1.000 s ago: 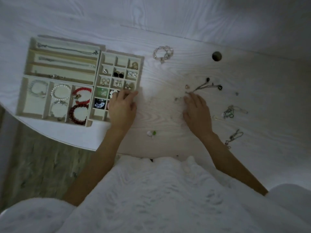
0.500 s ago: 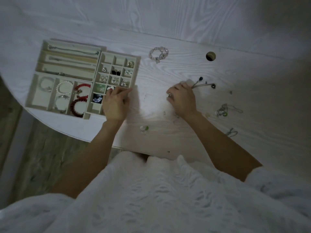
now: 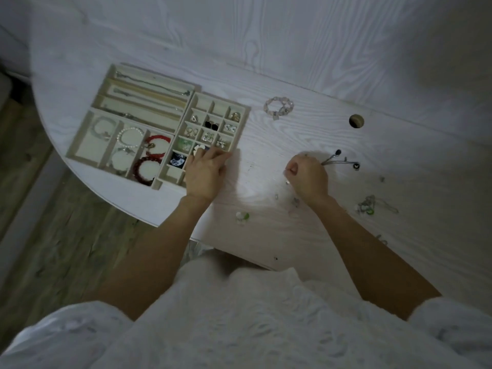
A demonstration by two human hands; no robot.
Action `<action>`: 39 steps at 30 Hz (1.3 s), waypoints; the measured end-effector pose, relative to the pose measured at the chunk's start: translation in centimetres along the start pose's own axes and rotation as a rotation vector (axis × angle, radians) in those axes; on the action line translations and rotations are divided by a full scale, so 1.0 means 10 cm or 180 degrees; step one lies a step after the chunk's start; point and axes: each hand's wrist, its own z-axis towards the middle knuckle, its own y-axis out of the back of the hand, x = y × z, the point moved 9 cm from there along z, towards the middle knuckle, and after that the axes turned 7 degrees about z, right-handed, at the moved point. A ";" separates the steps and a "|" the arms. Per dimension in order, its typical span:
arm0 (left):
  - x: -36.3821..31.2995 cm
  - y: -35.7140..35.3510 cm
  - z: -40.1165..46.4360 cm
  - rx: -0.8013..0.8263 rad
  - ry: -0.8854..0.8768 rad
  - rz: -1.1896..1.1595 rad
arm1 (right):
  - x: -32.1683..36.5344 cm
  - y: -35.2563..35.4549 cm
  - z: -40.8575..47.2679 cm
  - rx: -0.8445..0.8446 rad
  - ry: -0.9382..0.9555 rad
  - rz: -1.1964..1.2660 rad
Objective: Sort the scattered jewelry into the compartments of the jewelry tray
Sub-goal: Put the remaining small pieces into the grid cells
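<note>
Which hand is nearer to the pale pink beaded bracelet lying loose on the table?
Left hand, below-left of the pale pink beaded bracelet; right hand sits slightly farther, below-right.

Fluffy white garment (image 3: 239,315) with short sleeves, forearms bare.

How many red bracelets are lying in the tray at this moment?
2. A bright red bracelet is in the far part of one tray compartment, and a dark red bracelet lies nearer in that same compartment. None seem hidden.
</note>
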 end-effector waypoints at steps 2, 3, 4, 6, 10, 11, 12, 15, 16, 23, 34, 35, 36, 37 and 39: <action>0.01 -0.01 0.00 -0.0003 -0.0113 -0.0051 | -0.01 0.01 -0.01 0.0015 -0.0147 -0.0013; 0.02 -0.01 0.01 0.0000 -0.0151 -0.0082 | 0.00 0.01 -0.02 0.0028 -0.0192 -0.0046; 0.02 -0.01 0.01 0.0007 -0.0176 -0.0108 | -0.01 0.01 -0.04 0.0039 -0.0227 -0.0082; 0.03 -0.01 0.03 0.0014 -0.0221 -0.0147 | -0.03 0.00 -0.10 0.0009 -0.0301 -0.0246; 0.05 -0.02 0.03 -0.0065 -0.0277 -0.0270 | -0.17 -0.01 -0.34 -0.0083 -0.0538 -0.0381; 0.06 -0.01 0.03 -0.0110 -0.0289 -0.0295 | -0.21 -0.02 -0.39 -0.0110 -0.0605 -0.0328; 0.05 -0.01 0.04 -0.0141 -0.0319 -0.0344 | -0.23 -0.01 -0.44 -0.0156 -0.0674 -0.0269; 0.05 0.03 0.04 -0.0229 -0.0419 -0.0436 | -0.17 0.03 -0.43 -0.0361 -0.0682 -0.0173; 0.05 0.03 0.05 -0.0231 -0.0440 -0.0447 | -0.12 0.06 -0.39 -0.0446 -0.0643 -0.0204; 0.05 0.03 0.06 -0.0123 -0.0496 -0.0473 | 0.01 0.02 -0.16 -0.0307 -0.0643 0.0010; 0.06 0.00 0.05 -0.0012 -0.0582 -0.0596 | 0.15 0.03 -0.18 -0.0384 -0.0295 -0.0213; 0.08 0.01 0.05 -0.0038 -0.0628 -0.0714 | 0.20 0.03 -0.17 -0.0415 -0.0267 -0.0089; 0.10 0.04 0.06 -0.0064 -0.0658 -0.0874 | 0.26 0.02 -0.16 -0.0432 -0.0258 0.0035; 0.13 0.09 0.06 -0.0126 -0.0674 -0.1030 | 0.31 0.02 -0.15 -0.0452 -0.0250 0.0160; 0.28 0.21 0.06 -0.0304 -0.0518 -0.1318 | 0.44 0.00 -0.12 -0.0434 -0.0198 0.0473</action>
